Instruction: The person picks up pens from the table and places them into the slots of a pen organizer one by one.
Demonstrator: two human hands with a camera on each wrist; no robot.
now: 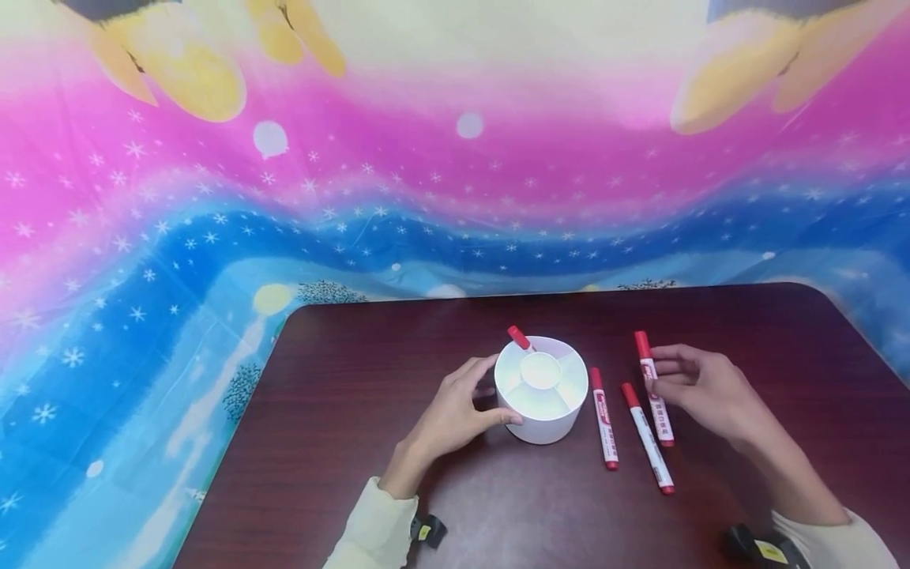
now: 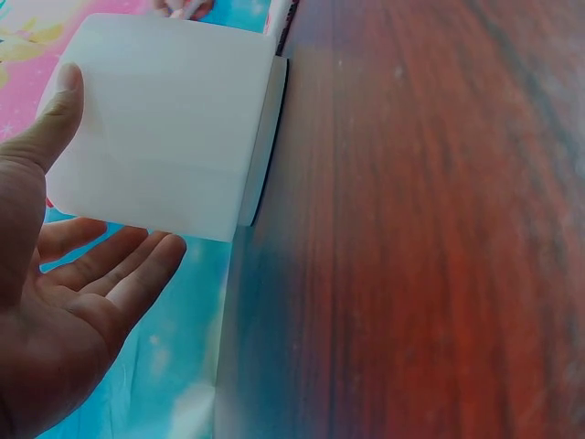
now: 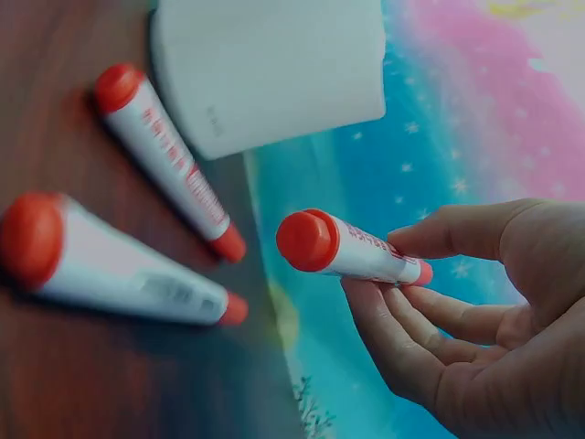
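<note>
A white round pen organizer (image 1: 543,431) with a raised centre cup and divided compartments stands upright on the table. My left hand (image 1: 451,411) holds its left side, thumb near the front rim and fingers toward the back. One red-capped marker (image 1: 519,337) leans in a back-left compartment, its lower part hidden by the wall. To the right, my right hand (image 1: 711,391) pinches a white marker (image 1: 659,415) with a red cap between thumb and fingers. The right wrist view shows that marker (image 3: 370,253) raised clear of the tabletop, its red end facing the camera.
Two more red-capped markers lie on the dark wooden table (image 1: 341,442) between organizer and right hand: one marker (image 1: 604,419) beside the organizer, another marker (image 1: 648,442) close to the held one. A colourful patterned cloth (image 1: 426,174) hangs behind the table's back edge.
</note>
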